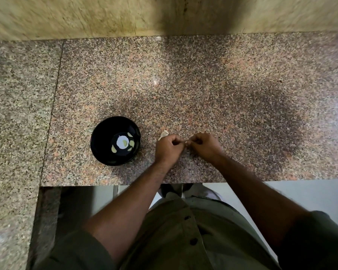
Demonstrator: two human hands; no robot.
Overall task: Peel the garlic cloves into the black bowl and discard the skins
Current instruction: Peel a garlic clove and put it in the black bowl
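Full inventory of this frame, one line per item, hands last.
bowl: 1, black, on the counter left of the hands
peeled cloves: several, pale yellow-green, inside the bowl; exact count unclear
skin: 1 scrap, beige, on the counter just beyond the left hand
clove: 1, pale, mostly hidden, pinched between both hands
counter: 1, speckled pink-grey granite, under everything
wall: 1, tan stone, behind the counter
left hand: fingers curled, pinching the clove
right hand: fingers curled, pinching the clove
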